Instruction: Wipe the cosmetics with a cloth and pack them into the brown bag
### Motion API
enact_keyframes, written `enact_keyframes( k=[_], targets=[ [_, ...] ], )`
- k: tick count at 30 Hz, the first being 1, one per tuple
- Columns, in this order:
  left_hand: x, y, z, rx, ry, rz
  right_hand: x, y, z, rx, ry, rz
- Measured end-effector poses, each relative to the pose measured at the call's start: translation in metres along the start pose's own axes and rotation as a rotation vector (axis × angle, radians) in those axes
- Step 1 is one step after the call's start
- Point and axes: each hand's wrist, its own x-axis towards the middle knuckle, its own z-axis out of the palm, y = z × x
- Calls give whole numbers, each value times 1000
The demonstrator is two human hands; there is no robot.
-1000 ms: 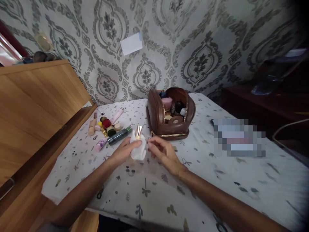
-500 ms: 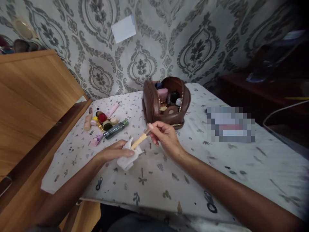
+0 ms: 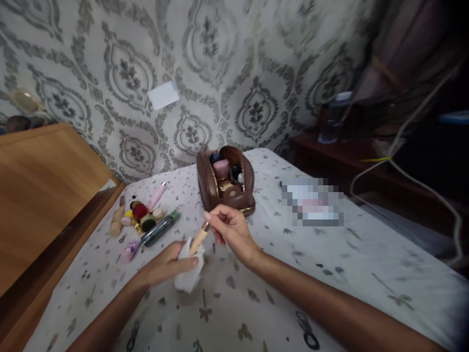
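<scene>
The right hand [image 3: 230, 233] pinches the shiny cap end of a slender beige tube [image 3: 199, 240], tilted into white tissue [image 3: 190, 274].

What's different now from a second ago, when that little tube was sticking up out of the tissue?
The beige tube has tipped toward the person's right hand, which has taken hold of its shiny end. The left hand still holds the white tissue around the other end. The brown bag stays open; the dark bottle still lies left of it.
</scene>
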Motion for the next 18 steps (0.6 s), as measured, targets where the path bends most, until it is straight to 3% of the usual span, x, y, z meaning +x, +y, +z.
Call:
enact_keyframes(
  k=[2,4,7,10,16,18],
  targets=[
    [-3,-9,-2,44,85,-73,-1,-7,-1,30,-8,1],
    [-4,-14,0,13,117,-101,-6,-10,-3,68,-96,29],
    [-1,-15,9,-98,135,-64,-18,-11,-8,35,-276,-10],
    [5,-5,25,-144,115,9,-30,-13,-18,-50,-321,-105],
    [18,29,51,-105,-273,63,-36,-49,-55,75,-155,-69],
    [23,31,54,-25,-280,42,-29,-69,-70,121,-103,-79]
  ],
)
